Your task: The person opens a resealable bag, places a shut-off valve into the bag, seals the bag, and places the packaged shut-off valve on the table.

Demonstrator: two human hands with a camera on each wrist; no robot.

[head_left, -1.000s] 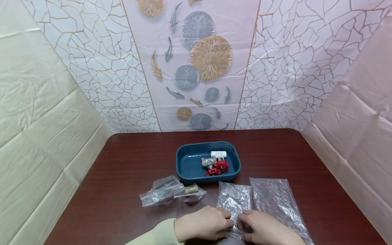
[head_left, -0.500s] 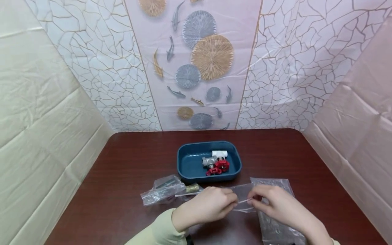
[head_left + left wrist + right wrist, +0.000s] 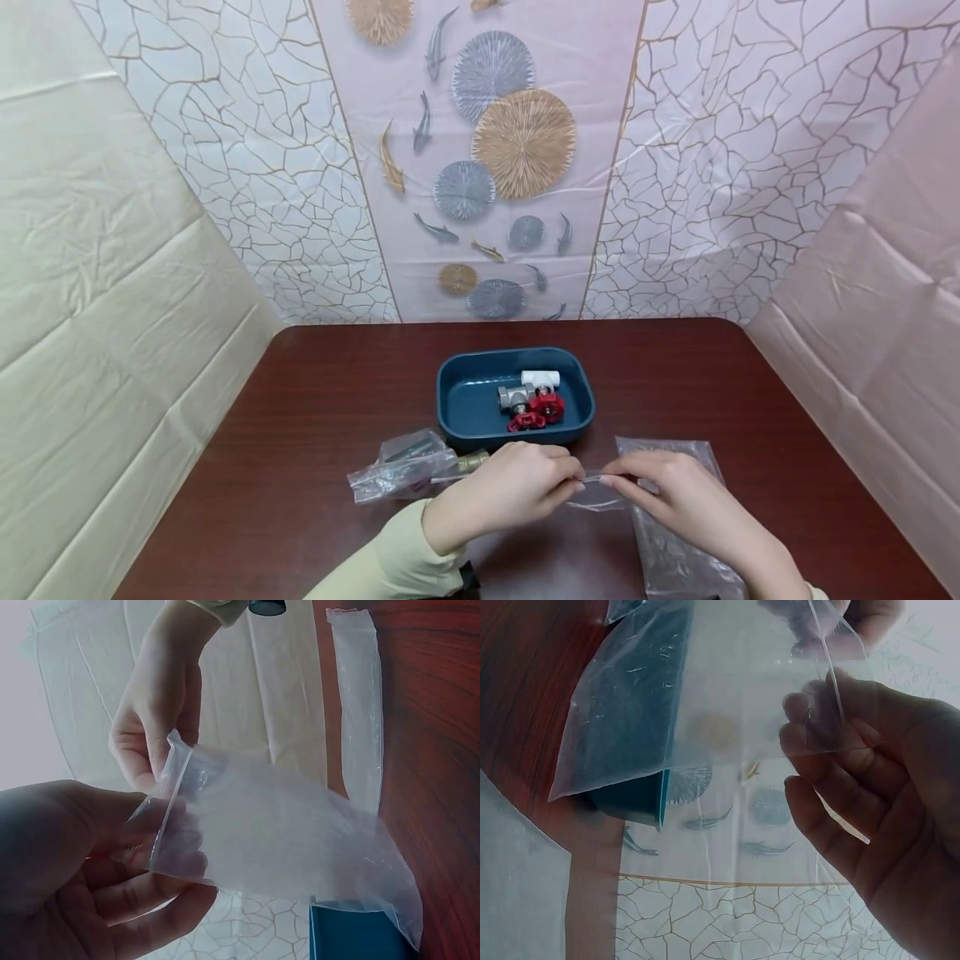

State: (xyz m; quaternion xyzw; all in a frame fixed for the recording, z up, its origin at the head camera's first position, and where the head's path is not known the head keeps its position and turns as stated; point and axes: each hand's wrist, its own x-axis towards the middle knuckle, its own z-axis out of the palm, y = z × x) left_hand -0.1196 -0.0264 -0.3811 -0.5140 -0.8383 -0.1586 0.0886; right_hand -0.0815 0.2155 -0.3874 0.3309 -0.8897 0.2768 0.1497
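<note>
In the head view, a clear zip bag [image 3: 600,497] is held up between my two hands in front of the blue tray. My left hand [image 3: 517,485] pinches the zip-edge on one side, and my right hand [image 3: 678,493] pinches it on the other. In the left wrist view the zip bag [image 3: 285,825] hangs away from the fingers and looks flat, with nothing visible inside. Seen from the right wrist, the bag's zip strip [image 3: 826,664] runs between thumb and fingers.
The blue tray [image 3: 467,390] holds a white pipe fitting [image 3: 542,379] and metal valves with red handles [image 3: 547,407]. Left of my hands lie filled clear bags [image 3: 405,468] and a brass fitting [image 3: 472,461]. Another flat clear bag [image 3: 678,562] lies at the right.
Both hands have raised the zip bag off the table from beside the other flat bag. Over the last half second they have drawn slightly closer, still pinching its edge.
</note>
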